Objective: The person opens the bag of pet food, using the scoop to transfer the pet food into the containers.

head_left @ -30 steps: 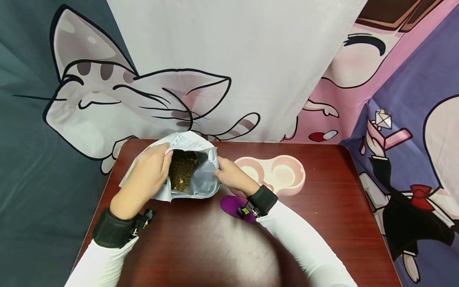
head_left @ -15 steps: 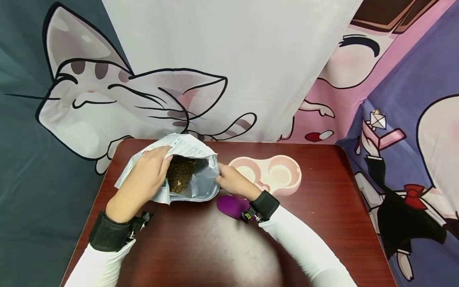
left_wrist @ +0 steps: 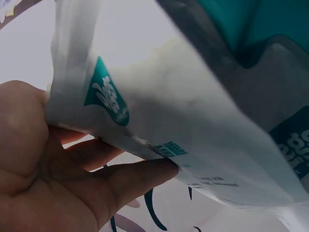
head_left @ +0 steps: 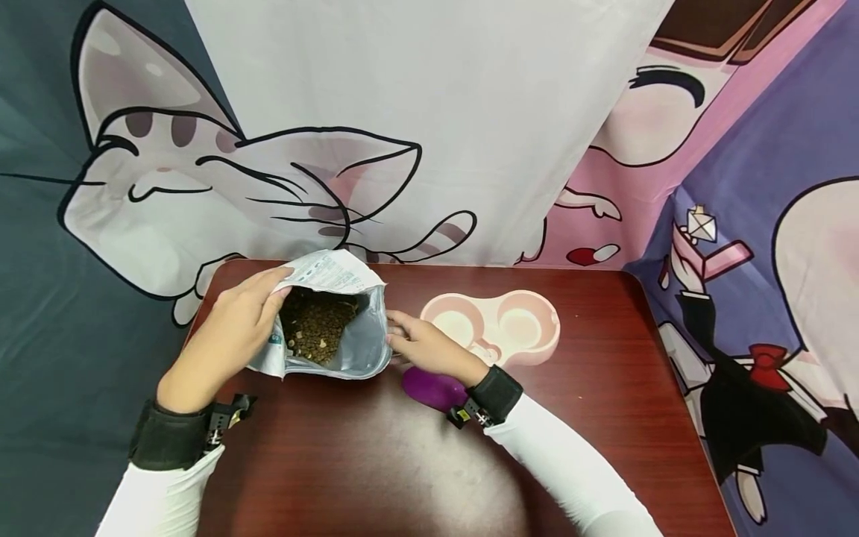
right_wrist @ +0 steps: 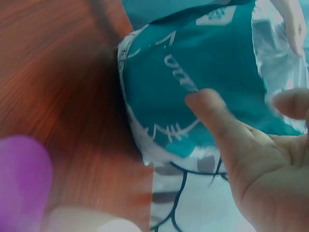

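An open bag of kibble (head_left: 365,350) stands at the back left of the table. It has a white and teal printed outside and a silvery lining, with brown pellets (head_left: 315,332) visible inside. My left hand (head_left: 231,328) grips the left rim of its mouth, the thumb along the edge. At the bag's right side is my right hand (head_left: 432,347), its fingers loosely extended and apart from one another. In the right wrist view this hand (right_wrist: 260,154) is close over the teal side; whether it touches the bag I cannot tell.
A pink double pet bowl (head_left: 493,308) stands right of the bag, partly behind my right hand. Below that hand lies a purple, oval-ended object (head_left: 429,389), partly hidden by the wrist. A printed cloth (head_left: 456,112) hangs behind the reddish-brown table (head_left: 604,358).
The bag has moved a little left and its mouth faces me more, held by my left hand. My right hand has let go of the right rim and its fingers have loosened.
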A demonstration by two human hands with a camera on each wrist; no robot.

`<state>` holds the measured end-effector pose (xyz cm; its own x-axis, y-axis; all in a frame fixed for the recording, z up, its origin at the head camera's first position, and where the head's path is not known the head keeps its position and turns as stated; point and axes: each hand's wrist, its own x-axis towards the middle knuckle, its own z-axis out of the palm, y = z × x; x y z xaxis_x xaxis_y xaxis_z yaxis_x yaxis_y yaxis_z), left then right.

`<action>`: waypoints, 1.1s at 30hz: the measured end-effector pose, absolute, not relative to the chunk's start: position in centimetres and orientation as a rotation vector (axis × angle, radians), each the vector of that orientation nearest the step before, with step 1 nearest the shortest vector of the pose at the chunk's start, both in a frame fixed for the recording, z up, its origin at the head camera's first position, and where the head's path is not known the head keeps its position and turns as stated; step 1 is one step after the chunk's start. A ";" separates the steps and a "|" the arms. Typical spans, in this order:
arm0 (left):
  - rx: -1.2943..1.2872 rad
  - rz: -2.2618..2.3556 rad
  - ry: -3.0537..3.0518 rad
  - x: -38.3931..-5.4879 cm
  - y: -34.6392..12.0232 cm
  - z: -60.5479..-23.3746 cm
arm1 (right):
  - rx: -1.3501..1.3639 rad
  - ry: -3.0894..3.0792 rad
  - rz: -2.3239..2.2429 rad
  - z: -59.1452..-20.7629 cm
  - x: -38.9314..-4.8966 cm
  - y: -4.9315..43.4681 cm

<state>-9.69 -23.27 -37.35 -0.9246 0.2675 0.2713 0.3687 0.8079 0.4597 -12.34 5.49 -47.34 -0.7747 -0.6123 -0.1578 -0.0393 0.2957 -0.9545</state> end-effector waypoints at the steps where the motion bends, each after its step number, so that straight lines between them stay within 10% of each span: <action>1: -0.500 -0.781 -2.798 -9.8 -23.4 -37.4 | -0.555 2.005 -1.552 -47.4 -12.3 5.9; 33: -0.581 -0.718 -2.739 -8.8 -25.7 -37.8 | -1.056 2.773 -1.037 -50.2 -8.1 19.3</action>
<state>-8.83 -25.69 -37.85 -0.8892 0.3129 0.3337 0.4364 0.7991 0.4136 -8.12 19.34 -50.22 -0.7744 -0.5922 0.2228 -0.5931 0.5566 -0.5817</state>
